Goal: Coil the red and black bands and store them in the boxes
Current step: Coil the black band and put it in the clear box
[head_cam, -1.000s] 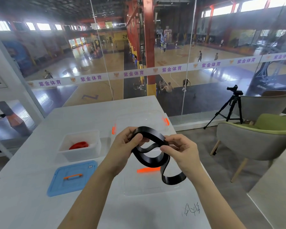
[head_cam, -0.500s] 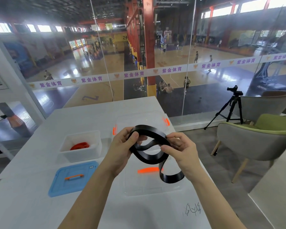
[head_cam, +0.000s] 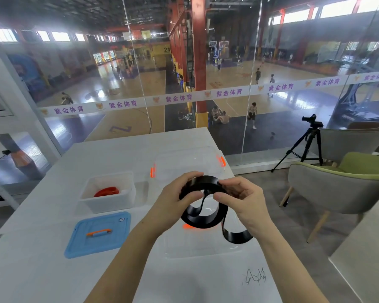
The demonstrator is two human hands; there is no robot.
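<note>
Here, left grip (head_cam: 173, 203) and right grip (head_cam: 244, 200) pinch the half-coiled black band (head_cam: 197, 223), the red band (head_cam: 106, 191) seemingly coiled in the box (head_cam: 107, 204) at 10 o'clock.

Take the white box (head_cam: 109, 203) as your mark. Its top is open, and the red band (head_cam: 107, 191) lies low inside. Just nearer you than the box, a blue lid (head_cam: 109, 241) lies flat. Left of the box, bare table (head_cam: 37, 226) runs to the edge. To the right, past a narrow strip of tabletop, stands the clear box (head_cam: 190, 162). Right and nearer you lies a clear lid (head_cam: 206, 250), with your left hand (head_cam: 173, 200), right hand (head_cam: 241, 200) and the black band (head_cam: 197, 223) above it. Behind the white box, open tabletop runs toward the glass wall (head_cam: 140, 84).
</note>
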